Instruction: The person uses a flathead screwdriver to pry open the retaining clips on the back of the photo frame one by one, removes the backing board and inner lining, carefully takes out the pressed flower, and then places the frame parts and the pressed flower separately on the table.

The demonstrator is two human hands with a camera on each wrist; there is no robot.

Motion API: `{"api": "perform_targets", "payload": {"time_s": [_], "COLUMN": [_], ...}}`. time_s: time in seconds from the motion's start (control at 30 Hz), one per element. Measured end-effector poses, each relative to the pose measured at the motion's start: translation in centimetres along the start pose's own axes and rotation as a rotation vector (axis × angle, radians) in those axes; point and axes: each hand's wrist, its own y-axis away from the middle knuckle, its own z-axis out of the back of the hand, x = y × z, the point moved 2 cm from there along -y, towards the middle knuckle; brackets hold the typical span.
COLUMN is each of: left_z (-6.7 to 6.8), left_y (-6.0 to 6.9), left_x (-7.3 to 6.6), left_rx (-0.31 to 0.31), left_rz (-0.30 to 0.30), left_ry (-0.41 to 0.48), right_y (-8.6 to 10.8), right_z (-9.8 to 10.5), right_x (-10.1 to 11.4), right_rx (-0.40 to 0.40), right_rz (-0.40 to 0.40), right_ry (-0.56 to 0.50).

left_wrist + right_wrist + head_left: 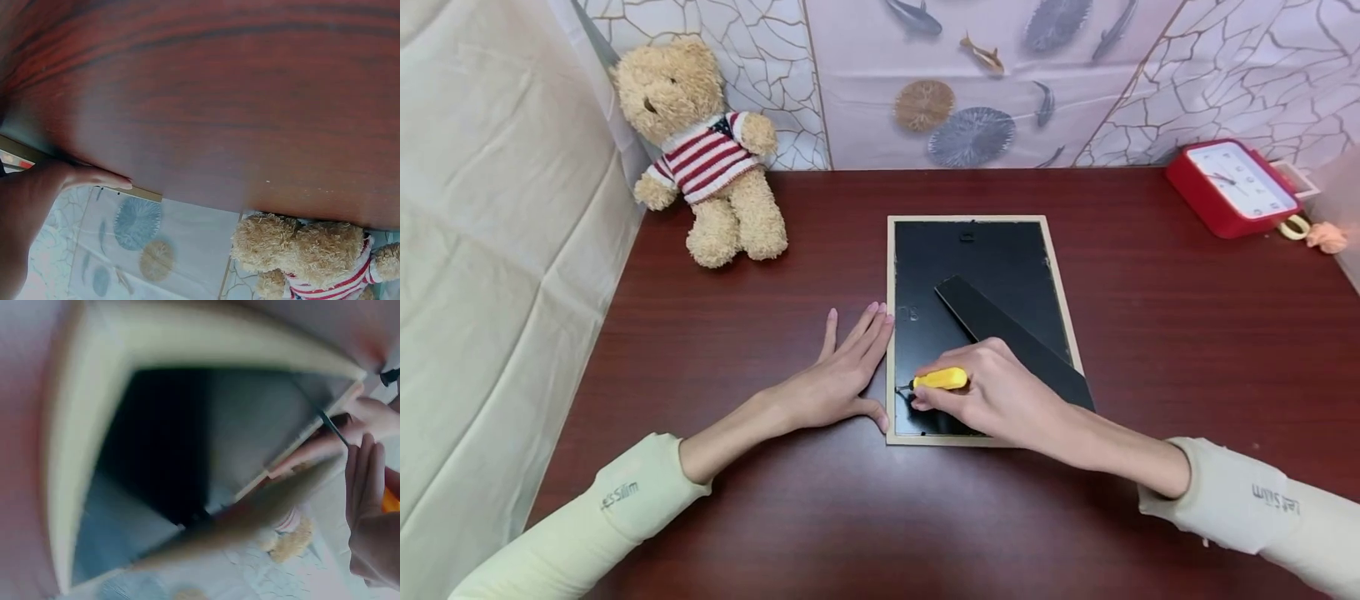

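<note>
Picture frame [966, 218] is what you are busy with, and it lies on the table [805, 517] in front of you, back side up. The fingers of your right hand [1000, 387] are curled in tight and pinch a small tool [943, 379] with a yellow handle. Its thin metal tip [904, 388] points at the left inside edge, near the bottom corner; I cannot tell if it touches. The fingers of your left hand [842, 379] are straight and spread. They hold nothing, but the tips and thumb lie against the left side of the frame.

It looks like you are working along the edge of the black back [1000, 267], maybe at a little tab there. I think the next move calls for a gentle push with the tip, while your left hand stops the frame from sliding. The tip could slip and scratch.

The frame is like a shallow box. The black back sits inside it, and I cannot see what is under that. The stand leg [1026, 350] leans across and pokes past the right side.

Farther out, a teddy bear [711, 158] sits at the back left, and a red clock [1232, 187] is at the back right.
</note>
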Motion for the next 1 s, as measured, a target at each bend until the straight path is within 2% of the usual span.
{"api": "perform_targets", "payload": {"time_s": [0.27, 0.33, 0.43, 0.6, 0.67, 0.77, 0.83, 1.0], "left_z": [-0.1, -0.1, -0.1, -0.1, -0.1, -0.1, -0.2, -0.4], "left_y": [-0.1, -0.1, 0.0, 0.0, -0.1, -0.1, -0.2, -0.2], "left_x": [0.1, 0.0, 0.0, 0.1, 0.1, 0.1, 0.1, -0.1], "left_rx": [0.001, -0.001, 0.002, 0.017, 0.019, 0.016, 0.017, 0.016], "left_rz": [-0.001, 0.002, 0.006, 0.011, 0.013, 0.016, 0.013, 0.010], "left_ry": [-0.008, -0.006, -0.002, 0.000, -0.007, -0.023, -0.034, -0.045], "right_y": [-2.2, -2.8, -3.2, -1.5, -0.3, 1.3, 2.2, 3.4], "right_z": [0.1, 0.2, 0.6, 1.2, 1.2, 1.0, 0.8, 0.4], "right_x": [1.8, 1.8, 1.0, -1.3, -2.1, -2.8, -2.9, -2.9], "right_rx": [0.129, 0.154, 0.169, 0.102, 0.048, -0.016, -0.047, -0.058], "right_rz": [0.083, 0.047, -0.080, -0.328, -0.374, -0.410, -0.401, -0.375], "right_ry": [0.143, 0.130, 0.042, -0.189, -0.231, -0.277, -0.253, -0.290]}}
